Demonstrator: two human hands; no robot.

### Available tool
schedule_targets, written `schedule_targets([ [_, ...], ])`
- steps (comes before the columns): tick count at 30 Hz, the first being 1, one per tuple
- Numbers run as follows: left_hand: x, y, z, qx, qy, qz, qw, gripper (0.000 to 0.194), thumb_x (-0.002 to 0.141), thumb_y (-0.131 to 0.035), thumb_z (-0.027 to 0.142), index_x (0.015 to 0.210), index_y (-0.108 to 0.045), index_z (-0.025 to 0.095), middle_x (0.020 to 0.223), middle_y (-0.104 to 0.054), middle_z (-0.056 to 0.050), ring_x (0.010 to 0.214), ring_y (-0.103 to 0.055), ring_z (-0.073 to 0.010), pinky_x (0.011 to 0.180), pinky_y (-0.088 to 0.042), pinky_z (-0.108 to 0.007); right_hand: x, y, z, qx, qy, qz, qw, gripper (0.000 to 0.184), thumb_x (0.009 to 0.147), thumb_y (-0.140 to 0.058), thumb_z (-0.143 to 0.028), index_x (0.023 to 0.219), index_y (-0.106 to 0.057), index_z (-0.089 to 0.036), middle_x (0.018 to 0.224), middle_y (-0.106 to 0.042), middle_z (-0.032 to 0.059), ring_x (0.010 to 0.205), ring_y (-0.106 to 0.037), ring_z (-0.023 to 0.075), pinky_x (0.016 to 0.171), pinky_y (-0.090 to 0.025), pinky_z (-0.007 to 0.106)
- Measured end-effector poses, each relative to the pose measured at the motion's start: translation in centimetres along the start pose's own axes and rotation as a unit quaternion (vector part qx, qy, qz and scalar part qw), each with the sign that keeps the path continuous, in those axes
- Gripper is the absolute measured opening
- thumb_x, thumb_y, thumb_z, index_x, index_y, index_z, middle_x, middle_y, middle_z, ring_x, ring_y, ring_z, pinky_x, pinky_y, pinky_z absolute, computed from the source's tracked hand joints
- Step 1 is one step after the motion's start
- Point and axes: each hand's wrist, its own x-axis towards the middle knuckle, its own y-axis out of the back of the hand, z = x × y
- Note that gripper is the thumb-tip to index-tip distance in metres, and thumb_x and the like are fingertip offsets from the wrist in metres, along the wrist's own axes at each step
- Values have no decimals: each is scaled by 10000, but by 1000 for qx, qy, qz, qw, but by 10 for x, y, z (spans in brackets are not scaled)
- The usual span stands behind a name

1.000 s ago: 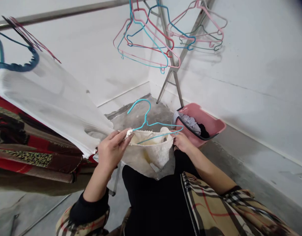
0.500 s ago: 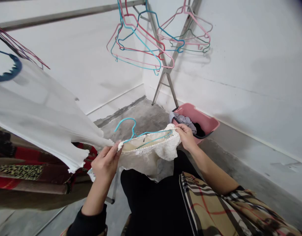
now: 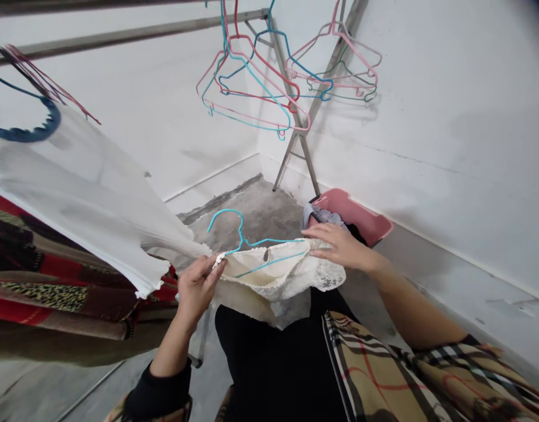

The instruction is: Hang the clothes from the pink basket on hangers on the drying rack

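Observation:
A cream lace garment (image 3: pixel 287 278) hangs in front of my lap, with a light-blue clothes hanger (image 3: pixel 242 225) inside its neck opening. The hanger's hook sticks up and points left. My left hand (image 3: pixel 198 287) pinches the garment's left shoulder edge over the hanger's end. At the other shoulder, my right hand (image 3: pixel 340 246) has its fingers stretched out and apart, touching the lace. The hanger's right end is hidden under the fabric and fingers.
Several coloured hangers (image 3: pixel 256 88) hang from a metal drying rack (image 3: pixel 120 36). A white garment (image 3: pixel 89 199) on a dark blue hanger and a red patterned cloth (image 3: pixel 54 293) hang at the left. A pink basket (image 3: pixel 361 211) with clothes stands by the wall.
My right hand has let go of its pinch on the right shoulder and spread its fingers. That side of the lace now drapes further right. My left hand keeps its pinch.

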Motion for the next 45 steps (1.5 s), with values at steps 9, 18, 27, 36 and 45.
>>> schedule_targets([
  [9,4,-10,15,-48,8,-22,999,233,867,-600,346,897,-761,180,683,-685,-15,614,-598,-125,602,-464,-228,14,-17,-18,20,15,25,999,350,959,-457,-459,1071,-718,-255,888,-725,64,875,-668,224,804,-506,350],
  [18,11,2,-10,-55,20,-64,996,291,830,-649,415,1011,-746,209,767,-689,-31,683,-598,-144,637,-475,-247,10,7,-23,28,-22,97,995,368,952,-465,-468,934,-740,-224,841,-736,43,762,-678,194,697,-488,287],
  [27,6,-11,-35,20,22,56,998,240,917,-538,365,982,-720,222,918,-686,-54,880,-647,-172,808,-524,-301,6,30,-16,32,-17,71,997,306,901,-566,-432,1014,-737,-205,978,-756,63,860,-719,235,762,-566,306],
  [36,23,-17,-42,36,78,251,964,330,910,-550,367,1200,-602,221,1174,-638,-105,1149,-587,-224,1022,-472,-409,32,64,-39,214,-11,5,977,395,873,-637,-420,1246,-661,-292,1239,-674,75,1064,-681,271,802,-611,334],
  [45,-65,-94,-46,1,136,176,975,385,882,-550,383,1187,-627,161,1160,-690,-154,1104,-650,-297,935,-539,-490,140,85,-131,189,121,188,956,318,820,-673,-250,1134,-709,-223,1159,-709,52,1082,-659,209,1001,-525,384],
])
